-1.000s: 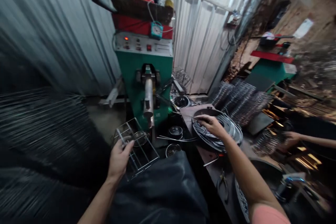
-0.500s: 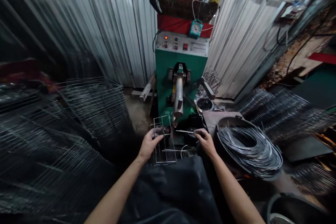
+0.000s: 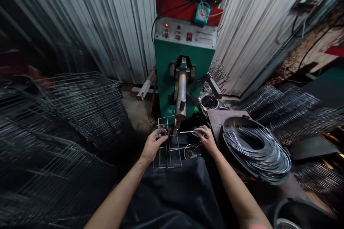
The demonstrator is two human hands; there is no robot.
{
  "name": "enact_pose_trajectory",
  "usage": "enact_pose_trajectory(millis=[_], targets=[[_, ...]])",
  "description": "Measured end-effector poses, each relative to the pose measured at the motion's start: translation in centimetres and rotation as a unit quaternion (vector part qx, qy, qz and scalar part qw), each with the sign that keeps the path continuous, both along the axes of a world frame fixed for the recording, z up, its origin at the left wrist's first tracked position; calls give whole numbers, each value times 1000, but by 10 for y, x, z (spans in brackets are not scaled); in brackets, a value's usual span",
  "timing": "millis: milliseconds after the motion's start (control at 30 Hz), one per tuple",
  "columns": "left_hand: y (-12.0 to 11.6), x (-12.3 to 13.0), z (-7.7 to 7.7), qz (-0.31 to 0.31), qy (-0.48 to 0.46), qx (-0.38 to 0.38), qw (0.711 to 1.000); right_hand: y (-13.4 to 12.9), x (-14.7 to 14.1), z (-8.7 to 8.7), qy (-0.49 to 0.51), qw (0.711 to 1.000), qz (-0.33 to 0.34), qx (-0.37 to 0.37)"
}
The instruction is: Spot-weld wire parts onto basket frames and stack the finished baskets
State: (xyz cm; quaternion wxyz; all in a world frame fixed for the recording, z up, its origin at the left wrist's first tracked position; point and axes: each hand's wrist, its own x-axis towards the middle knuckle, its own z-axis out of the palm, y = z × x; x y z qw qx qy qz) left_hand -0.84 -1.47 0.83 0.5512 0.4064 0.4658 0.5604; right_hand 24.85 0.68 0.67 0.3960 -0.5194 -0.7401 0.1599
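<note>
My left hand is closed on the left side of a small wire rack, a grid of thin metal rods held upright over my lap. In my right hand a thin straight metal rod is pinched, pointing left so that its end comes close to the rack's upper right edge. Whether rod and rack touch, I cannot tell. Just above stands the metal electrode arm of a green spot welding machine, its tip near the rack's top.
Coiled curved rods fill a round dark tub on the right. Stacked wire racks crowd the left side. A small clear bowl sits beneath my right hand. A teal clock hangs on the machine above its switch panel.
My right hand has moved slightly left, bringing the rod up to the rack's edge. My left hand keeps hold of the rack. The camera view has tipped down a little.
</note>
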Motion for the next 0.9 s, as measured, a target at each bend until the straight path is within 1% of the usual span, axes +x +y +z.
enact_pose_trajectory(millis=[300,667,900], targets=[[5,3,0,-6,-22,-3,1000,8,3,-3,8,1000,-6,13],[16,4,-3,-23,-43,-11,999,21,7,-11,39,999,23,3],[16,5,4,-13,-58,-28,998,22,10,-12,46,999,18,-10]])
